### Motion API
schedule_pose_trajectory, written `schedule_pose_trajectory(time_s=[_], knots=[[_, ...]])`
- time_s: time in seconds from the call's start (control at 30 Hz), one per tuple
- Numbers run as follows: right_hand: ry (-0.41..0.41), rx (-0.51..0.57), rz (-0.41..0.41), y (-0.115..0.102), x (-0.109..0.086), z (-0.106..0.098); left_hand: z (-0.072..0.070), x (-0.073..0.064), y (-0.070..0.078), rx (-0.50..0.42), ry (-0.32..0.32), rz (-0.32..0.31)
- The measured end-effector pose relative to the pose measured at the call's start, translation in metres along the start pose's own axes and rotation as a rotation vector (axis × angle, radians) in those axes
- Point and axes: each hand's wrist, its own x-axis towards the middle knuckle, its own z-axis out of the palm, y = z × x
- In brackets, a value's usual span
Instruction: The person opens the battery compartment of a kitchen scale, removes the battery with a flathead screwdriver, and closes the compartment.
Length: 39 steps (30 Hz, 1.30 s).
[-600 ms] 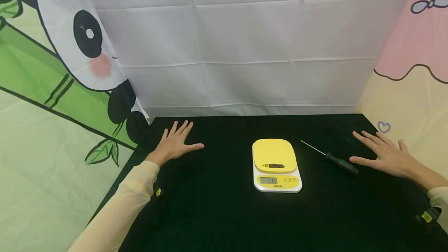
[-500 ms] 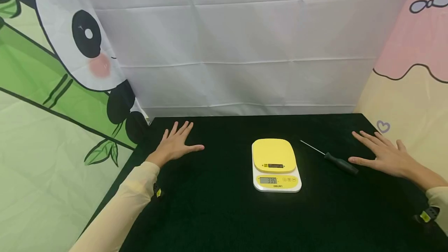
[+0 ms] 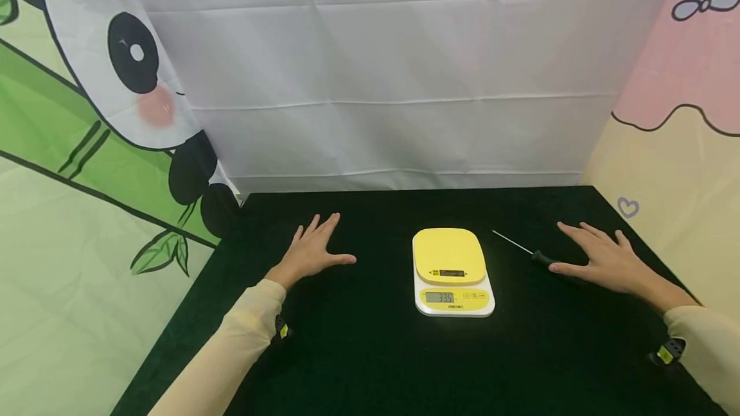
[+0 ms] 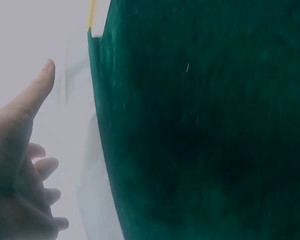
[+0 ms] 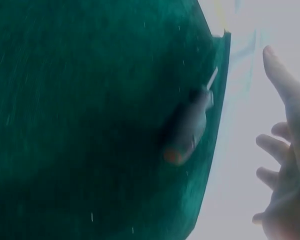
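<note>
Left hand (image 3: 309, 253) and right hand (image 3: 607, 263) spread wide, both holding nothing. Digital scale (image 3: 449, 252) lies between them; screwdriver (image 5: 190, 125) beside scale, near right hand

We see a dark green tabletop (image 3: 370, 352) with a cloth-like surface, spreading out on all sides of a kitchen scale (image 3: 453, 272). The scale lies flat on it, its yellow platform (image 3: 449, 252) uppermost and its lit display (image 3: 439, 298) toward us. To the right of the scale, near but not touching, we find a screwdriver (image 3: 537, 255) lying aslant: its thin shaft (image 3: 512, 242) ends nearest the scale, while its dark handle (image 5: 190, 125) slopes away, partly hidden from us in the head view.
</note>
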Motion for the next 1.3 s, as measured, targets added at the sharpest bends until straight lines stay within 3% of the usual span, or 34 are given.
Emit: schedule_pose_trajectory(time_s=[0.33, 0.73, 0.93, 1.3], knots=[[-0.044, 0.026, -0.022, -0.037, 0.024, 0.029, 0.036, 0.017, 0.035, -0.018, -0.074, 0.013], [-0.099, 0.04, -0.061, -0.055, 0.039, 0.066, 0.073, 0.031, 0.078, -0.066, -0.187, 0.065], [-0.142, 0.067, -0.08, -0.057, 0.043, 0.074, 0.082, 0.034, 0.093, -0.066, -0.243, 0.054], [-0.143, 0.073, -0.11, -0.06, 0.042, 0.081, 0.087, 0.035, 0.1, -0.128, -0.289, 0.016]])
